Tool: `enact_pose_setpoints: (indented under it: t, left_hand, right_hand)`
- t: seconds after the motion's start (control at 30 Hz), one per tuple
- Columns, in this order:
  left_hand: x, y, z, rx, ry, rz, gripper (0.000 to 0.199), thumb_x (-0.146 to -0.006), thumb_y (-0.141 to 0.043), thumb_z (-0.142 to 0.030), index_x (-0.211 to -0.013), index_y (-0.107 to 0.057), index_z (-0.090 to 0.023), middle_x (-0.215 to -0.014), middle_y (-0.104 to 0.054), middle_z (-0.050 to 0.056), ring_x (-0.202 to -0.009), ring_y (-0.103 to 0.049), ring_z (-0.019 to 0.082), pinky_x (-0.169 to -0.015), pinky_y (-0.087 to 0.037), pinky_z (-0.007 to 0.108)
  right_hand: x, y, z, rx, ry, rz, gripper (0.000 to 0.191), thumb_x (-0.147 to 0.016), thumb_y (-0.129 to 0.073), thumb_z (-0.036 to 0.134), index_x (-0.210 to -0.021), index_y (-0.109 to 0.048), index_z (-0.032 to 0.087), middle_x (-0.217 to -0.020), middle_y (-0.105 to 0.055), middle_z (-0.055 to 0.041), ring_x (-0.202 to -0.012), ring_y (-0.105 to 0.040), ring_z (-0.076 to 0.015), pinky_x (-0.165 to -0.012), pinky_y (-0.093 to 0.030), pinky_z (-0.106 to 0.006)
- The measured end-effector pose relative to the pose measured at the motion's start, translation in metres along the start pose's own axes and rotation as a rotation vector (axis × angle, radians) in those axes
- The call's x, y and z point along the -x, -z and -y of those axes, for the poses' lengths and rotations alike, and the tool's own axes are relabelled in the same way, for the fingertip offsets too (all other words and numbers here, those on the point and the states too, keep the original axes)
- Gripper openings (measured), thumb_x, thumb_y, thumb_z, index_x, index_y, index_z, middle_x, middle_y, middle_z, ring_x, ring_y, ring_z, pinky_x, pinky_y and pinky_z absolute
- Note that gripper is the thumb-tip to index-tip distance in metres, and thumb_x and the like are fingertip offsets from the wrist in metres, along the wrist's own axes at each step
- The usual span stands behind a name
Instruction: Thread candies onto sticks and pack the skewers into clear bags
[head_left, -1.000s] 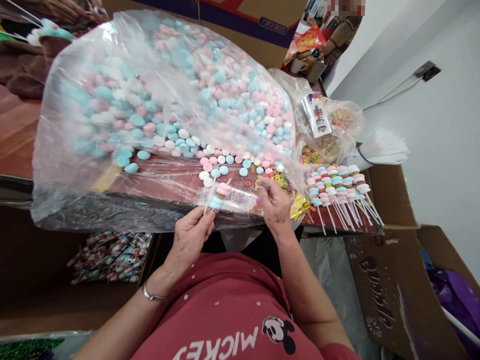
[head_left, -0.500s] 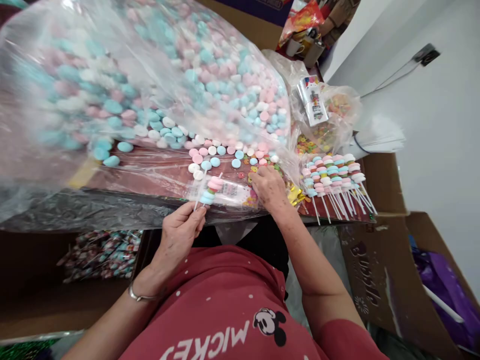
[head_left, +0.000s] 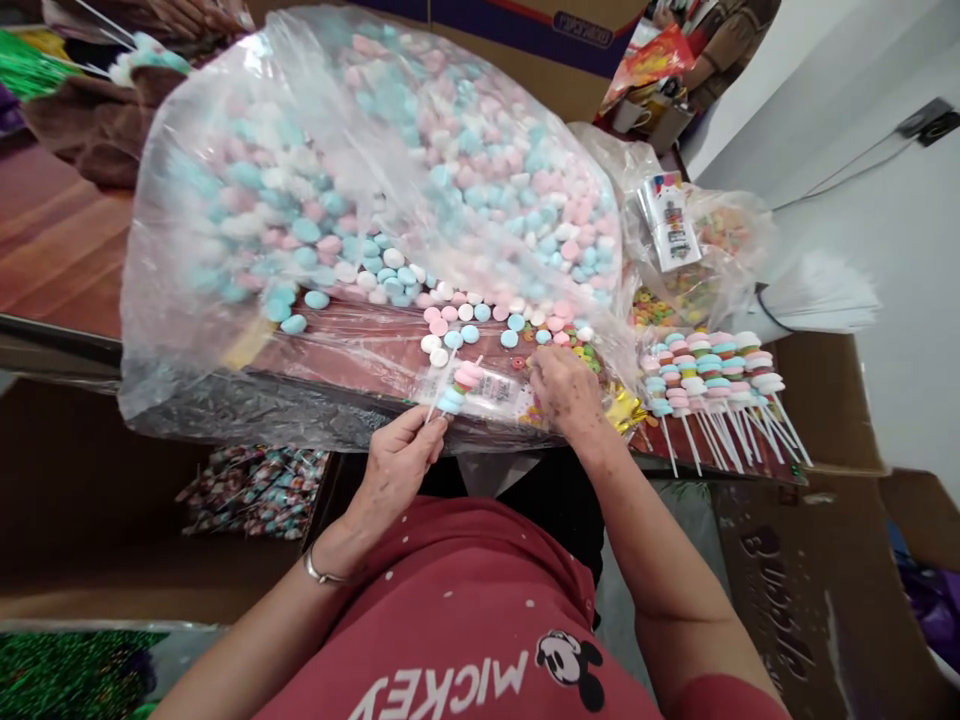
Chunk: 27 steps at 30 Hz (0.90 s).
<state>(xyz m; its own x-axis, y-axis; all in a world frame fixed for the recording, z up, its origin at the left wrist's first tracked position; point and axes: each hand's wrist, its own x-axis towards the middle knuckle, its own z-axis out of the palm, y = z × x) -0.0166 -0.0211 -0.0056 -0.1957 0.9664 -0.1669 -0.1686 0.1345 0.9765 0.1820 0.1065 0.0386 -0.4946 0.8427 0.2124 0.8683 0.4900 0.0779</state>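
My left hand (head_left: 401,465) is closed around the lower part of a candy skewer (head_left: 460,388) with pink and blue marshmallow-like sweets and gummy pieces between them. A second thin white stick (head_left: 441,384) rises from the same fingers. To the right, my right hand (head_left: 566,390) reaches down with curled fingers at a small heap of coloured gummy rings (head_left: 587,355); its fingertips are hidden, so what they pinch does not show. Loose pink, white and blue sweets (head_left: 470,333) lie just beyond both hands. Under the skewer is a clear printed wrapper (head_left: 487,388).
A big clear bag (head_left: 247,180) of sweets spreads over the table. Rows of filled skewers (head_left: 712,372) lie at right, near white sticks (head_left: 825,290) and printed wrappers (head_left: 669,222). Wrapped skewers (head_left: 255,490) fill a carton below left. Another person's hands (head_left: 187,15) show at top left.
The view has swung left, so the scene sits further right and more of the table's left shows. My left hand keeps the skewer; my right hand stays at the gummy rings.
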Motion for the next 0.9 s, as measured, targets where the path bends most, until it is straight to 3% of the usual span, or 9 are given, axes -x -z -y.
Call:
enact_pose_setpoints:
  t: [0.13,0.3,0.57,0.63,0.73,0.83,0.9]
  left_hand:
    - [0.000,-0.002,-0.003,-0.023,0.002,0.030,0.025,-0.087,-0.060,-0.035,-0.070,-0.060,-0.017,-0.052,-0.041,-0.005,-0.045,-0.029,0.007,-0.040,-0.019,0.020]
    - [0.001,-0.002,-0.006,-0.053,0.016,0.000,0.024,-0.086,-0.061,-0.032,-0.068,-0.059,-0.017,-0.052,-0.041,-0.005,-0.046,-0.030,0.007,-0.040,-0.020,0.020]
    - [0.001,-0.003,-0.009,-0.059,0.032,0.011,0.023,-0.085,-0.060,-0.032,-0.067,-0.058,-0.018,-0.051,-0.039,-0.006,-0.045,-0.029,0.007,-0.040,-0.020,0.021]
    - [0.001,-0.003,-0.009,-0.088,0.018,-0.012,0.020,-0.084,-0.060,-0.030,-0.069,-0.060,-0.018,-0.051,-0.040,-0.006,-0.045,-0.030,0.008,-0.041,-0.021,0.021]
    - [0.002,-0.004,-0.012,-0.158,-0.036,0.013,0.020,-0.084,-0.058,-0.030,-0.068,-0.060,-0.018,-0.051,-0.042,-0.005,-0.046,-0.033,0.009,-0.043,-0.025,0.021]
    - [0.004,-0.006,-0.017,-0.234,-0.082,0.041,0.023,-0.085,-0.056,-0.031,-0.067,-0.059,-0.018,-0.052,-0.043,-0.005,-0.049,-0.036,0.009,-0.047,-0.029,0.021]
    - [0.004,-0.007,-0.019,-0.267,-0.091,0.044,0.023,-0.085,-0.056,-0.032,-0.067,-0.059,-0.018,-0.052,-0.043,-0.005,-0.049,-0.037,0.010,-0.048,-0.030,0.021]
  right_hand:
    - [-0.013,0.000,0.000,-0.131,-0.013,-0.041,0.020,-0.092,-0.048,0.014,-0.097,-0.067,0.017,-0.097,-0.067,-0.0096,-0.094,-0.056,-0.0224,-0.081,-0.040,-0.030]
    - [-0.018,-0.003,0.008,-0.122,0.090,0.090,0.019,-0.093,-0.049,0.012,-0.092,-0.068,0.018,-0.096,-0.067,-0.0110,-0.094,-0.054,-0.0234,-0.080,-0.040,-0.031]
    - [-0.019,0.003,0.011,-0.204,-0.011,0.133,0.019,-0.088,-0.049,0.007,-0.088,-0.066,0.015,-0.097,-0.069,-0.0141,-0.094,-0.056,-0.0247,-0.081,-0.041,-0.034]
    - [-0.017,0.004,0.011,-0.395,-0.078,0.088,0.015,-0.085,-0.052,0.008,-0.085,-0.064,0.017,-0.093,-0.069,-0.0105,-0.091,-0.057,-0.0223,-0.081,-0.043,-0.033]
    - [-0.012,0.004,0.011,-0.947,-0.226,0.011,0.005,-0.082,-0.059,0.019,-0.084,-0.063,0.019,-0.082,-0.068,-0.0023,-0.077,-0.059,-0.0161,-0.070,-0.046,-0.028]
    - [-0.006,0.004,0.013,-1.469,-0.342,0.023,0.018,-0.074,-0.072,0.032,-0.084,-0.066,0.019,-0.076,-0.068,0.0001,-0.067,-0.059,-0.0126,-0.060,-0.046,-0.025]
    - [-0.004,0.005,0.017,-1.647,-0.380,0.038,0.025,-0.067,-0.079,0.035,-0.081,-0.068,0.018,-0.075,-0.069,-0.0003,-0.067,-0.060,-0.0120,-0.059,-0.047,-0.024]
